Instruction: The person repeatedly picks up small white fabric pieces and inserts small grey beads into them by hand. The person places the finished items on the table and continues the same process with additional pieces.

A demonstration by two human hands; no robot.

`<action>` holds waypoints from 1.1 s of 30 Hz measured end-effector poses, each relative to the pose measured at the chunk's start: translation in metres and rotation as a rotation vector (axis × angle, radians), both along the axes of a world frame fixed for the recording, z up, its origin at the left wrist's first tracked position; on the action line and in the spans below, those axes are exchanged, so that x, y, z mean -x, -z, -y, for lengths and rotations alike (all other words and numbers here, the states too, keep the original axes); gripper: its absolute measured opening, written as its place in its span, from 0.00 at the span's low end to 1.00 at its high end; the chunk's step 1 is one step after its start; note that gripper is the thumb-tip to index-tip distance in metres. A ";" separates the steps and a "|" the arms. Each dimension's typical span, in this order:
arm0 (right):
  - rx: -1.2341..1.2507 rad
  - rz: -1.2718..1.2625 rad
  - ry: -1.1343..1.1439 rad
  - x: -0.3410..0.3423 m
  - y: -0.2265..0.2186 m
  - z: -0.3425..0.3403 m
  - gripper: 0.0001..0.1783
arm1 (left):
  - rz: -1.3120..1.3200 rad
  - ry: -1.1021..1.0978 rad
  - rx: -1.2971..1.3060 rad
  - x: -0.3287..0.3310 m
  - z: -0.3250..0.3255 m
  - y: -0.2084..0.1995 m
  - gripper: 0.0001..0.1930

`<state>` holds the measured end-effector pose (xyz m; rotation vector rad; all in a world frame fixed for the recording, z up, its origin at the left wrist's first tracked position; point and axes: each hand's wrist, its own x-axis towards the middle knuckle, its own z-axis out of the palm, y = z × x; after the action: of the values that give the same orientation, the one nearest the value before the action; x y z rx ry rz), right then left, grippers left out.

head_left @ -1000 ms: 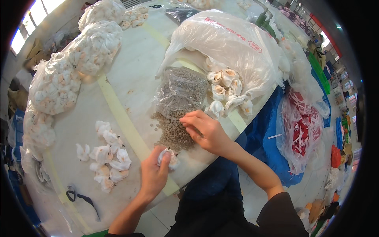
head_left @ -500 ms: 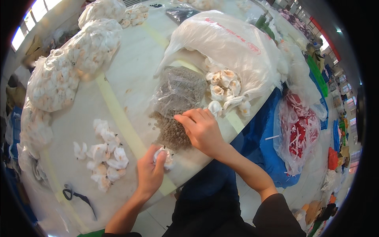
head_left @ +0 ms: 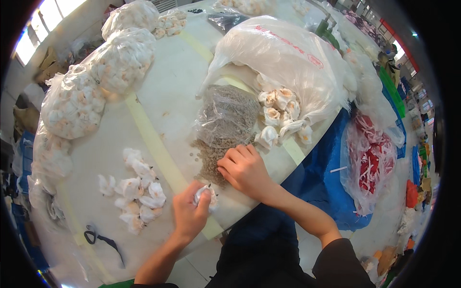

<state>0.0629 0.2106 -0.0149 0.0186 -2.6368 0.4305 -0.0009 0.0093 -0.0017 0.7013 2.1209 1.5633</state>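
Observation:
My left hand is closed round a small white cloth puff with dark tips, near the table's front edge. Just to its right, my right hand rests on a loose pile of small grey-brown beads. Its fingers are curled together, and whatever they grip is hidden. The pile spills from the mouth of a clear plastic bag full of the same beads. Several white puffs with brownish openings lie beyond my right hand. Another loose group of white puffs lies left of my left hand.
A big translucent bag bulges at the back right. Filled bags of puffs line the table's left side. A black looped tool lies at the front left. Right of the table, a clear bag of red and white scraps rests on blue sheeting.
My right hand has moved toward me, from beside the bag's mouth down onto the loose beads. My left hand keeps its hold on the puff. The whole view has shifted slightly.

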 end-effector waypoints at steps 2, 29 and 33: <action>0.023 -0.040 0.000 0.001 0.001 0.000 0.06 | -0.008 -0.009 -0.002 -0.001 0.000 -0.002 0.09; 1.086 0.138 -0.156 -0.045 -0.002 0.031 0.10 | -0.349 0.217 0.110 -0.003 0.001 0.028 0.09; 1.059 0.077 -0.189 -0.054 0.003 0.027 0.09 | -0.248 0.300 0.247 -0.015 -0.001 0.000 0.12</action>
<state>0.1167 0.1831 -0.0175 -0.0888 -2.1575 1.8336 0.0137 0.0105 -0.0013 1.1108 2.2049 1.0817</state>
